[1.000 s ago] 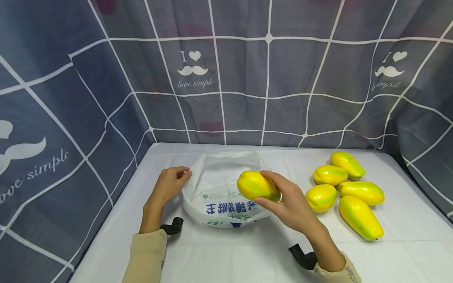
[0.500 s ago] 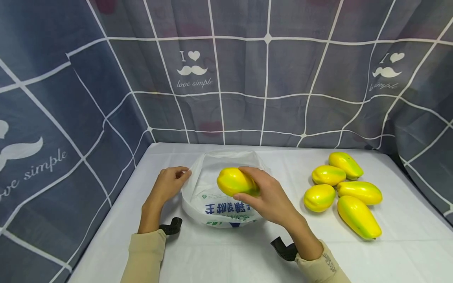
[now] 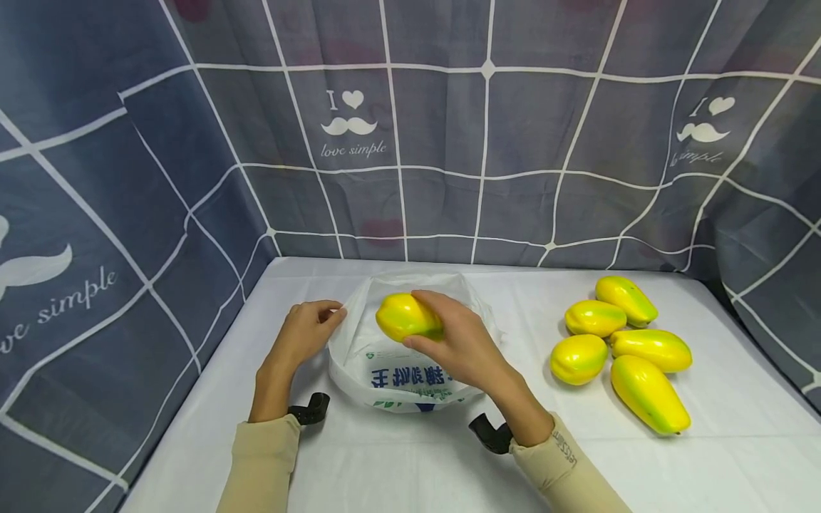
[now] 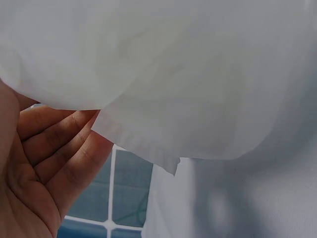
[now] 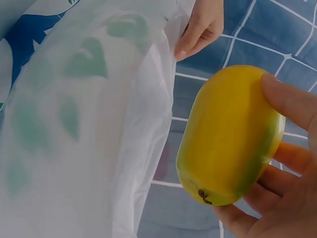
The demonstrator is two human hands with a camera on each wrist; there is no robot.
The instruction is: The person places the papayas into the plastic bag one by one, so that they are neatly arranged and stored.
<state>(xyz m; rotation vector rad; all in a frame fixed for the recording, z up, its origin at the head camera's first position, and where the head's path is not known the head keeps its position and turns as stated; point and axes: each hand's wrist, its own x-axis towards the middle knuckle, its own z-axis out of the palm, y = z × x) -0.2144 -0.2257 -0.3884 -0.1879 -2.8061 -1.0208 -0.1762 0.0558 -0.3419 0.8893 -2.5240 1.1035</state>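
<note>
My right hand (image 3: 458,342) holds a glossy yellow papaya (image 3: 405,317) with a green tinge, thumb on one side and fingers on the other. It is above the open mouth of a white plastic bag (image 3: 349,370) with blue and green print. In the right wrist view the papaya (image 5: 228,134) shows its dark stem end, beside the bag wall (image 5: 143,124). At the bag's left rim, my left hand (image 3: 306,329) pinches the thin plastic between thumb and fingers. The left wrist view shows that hand (image 4: 54,163) under the pale bag film (image 4: 173,99), which hides its fingertips.
Several more papayas (image 3: 651,392) lie grouped on the right of the white-covered table (image 3: 410,463). A dark grid-patterned curtain (image 3: 442,128) hangs behind the table and along its left and right sides. Black wrist mounts (image 3: 492,433) stick out near both cuffs.
The right hand has carried the papaya leftward and slightly away, from the bag's right part to over its middle. The left hand has stayed at the bag's rim.
</note>
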